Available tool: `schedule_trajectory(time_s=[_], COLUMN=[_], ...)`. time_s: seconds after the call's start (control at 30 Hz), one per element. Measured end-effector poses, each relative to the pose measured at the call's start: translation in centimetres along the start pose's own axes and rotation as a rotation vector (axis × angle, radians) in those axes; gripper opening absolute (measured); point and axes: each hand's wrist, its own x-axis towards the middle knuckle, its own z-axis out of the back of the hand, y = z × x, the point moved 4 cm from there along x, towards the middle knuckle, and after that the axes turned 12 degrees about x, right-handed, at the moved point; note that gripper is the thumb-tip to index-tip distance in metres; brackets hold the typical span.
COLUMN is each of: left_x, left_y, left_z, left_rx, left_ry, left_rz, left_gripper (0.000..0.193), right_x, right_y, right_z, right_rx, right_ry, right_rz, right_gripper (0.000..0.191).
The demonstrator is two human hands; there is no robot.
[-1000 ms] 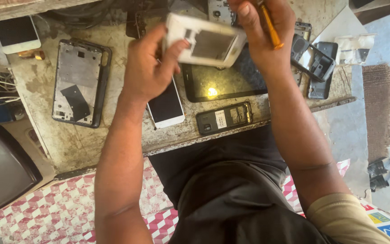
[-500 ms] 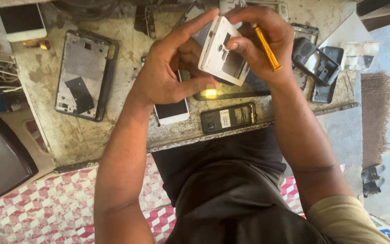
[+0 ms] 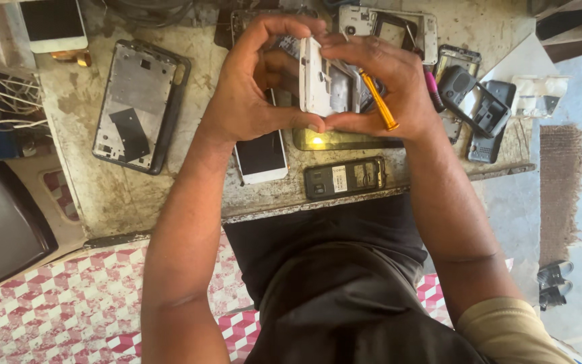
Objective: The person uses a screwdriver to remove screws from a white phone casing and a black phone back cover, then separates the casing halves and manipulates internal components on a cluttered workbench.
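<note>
A white phone body (image 3: 323, 84) with its inner parts showing is held upright on edge above the stone worktop (image 3: 102, 189). My left hand (image 3: 250, 94) grips its left side, fingers curled over the top and thumb under the bottom. My right hand (image 3: 392, 87) clasps the right side and also holds a thin yellow-handled screwdriver (image 3: 378, 101) slanting down between its fingers. Below the hands lie a white smartphone (image 3: 262, 156), a dark glossy panel (image 3: 345, 140) with a light glare, and a small black keypad phone back (image 3: 345, 178).
An opened phone frame (image 3: 139, 104) lies at the left, another white phone (image 3: 54, 23) at the top left beside loose cables (image 3: 5, 101). Black phone covers (image 3: 479, 111) and a bare frame (image 3: 392, 23) sit at the right. A dark case (image 3: 1, 229) rests lower left.
The white phone body has turned from face-up to standing on its edge. Both hands have closed in around it, thumbs meeting underneath. The screwdriver stays in my right hand.
</note>
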Motion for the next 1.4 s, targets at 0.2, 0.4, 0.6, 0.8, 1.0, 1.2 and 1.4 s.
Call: schedule_trajectory(time_s=[0.2,0.4,0.6,0.8,1.0,1.2,1.4], left_x=[0.1,0.3,0.7,0.9,0.9,0.4,0.5], left_y=[0.1,0.1,0.4,-0.2,1.0,2.1,-0.3], left_z=[-0.1,-0.4,-0.4,0.0,0.9,1.4,0.9], left_rx=[0.063,0.123,0.113,0.185,-0.032,0.417,0.535], left_ry=[-0.038,-0.086,-0.179,-0.319,-0.435,-0.351,-0.3], left_rz=[-0.007,-0.056,-0.016,-0.198,0.084,0.493,-0.183], left_gripper=[0.083,0.085,0.09,0.048,0.03,0.026,0.018], right_x=[0.0,0.3,0.1,-0.1,-0.4,-0.8,-1.3], right_y=[0.6,0.8,0.2,-0.5,-0.5,-0.3,-1.0], right_z=[0.1,0.1,-0.3,-0.3,0.9,1.2,1.7], right_rx=[0.088,-0.101,-0.102,-0.194,-0.205,-0.145,0.012], right_ry=[-0.046,-0.02,-0.002,-0.081,-0.267,-0.303,-0.3], right_rz=[0.04,0.037,0.011,0.16,0.273,0.18,0.141], right_gripper=[0.068,0.073,0.072,0.05,0.025,0.023,0.021])
